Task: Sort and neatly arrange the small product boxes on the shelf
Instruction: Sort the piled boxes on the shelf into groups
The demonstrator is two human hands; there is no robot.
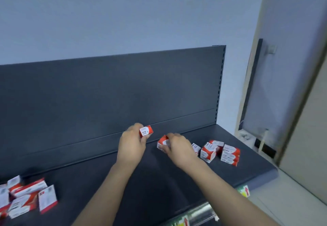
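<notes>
My left hand [131, 144] holds a small red-and-white box [146, 131] lifted above the dark shelf [106, 181], pinched between thumb and fingers. Just to its right, my right hand [177, 148] grips a second red-and-white box [162, 143] low over the shelf. Further right, several matching boxes [221, 151] stand grouped on the shelf, some stacked. A loose heap of similar boxes [26, 197] lies at the shelf's front left.
The shelf's dark back panel [106, 93] rises behind my hands. Price labels [245, 191] line the front edge. The shelf ends at the right beside a wall and a door frame [300, 119].
</notes>
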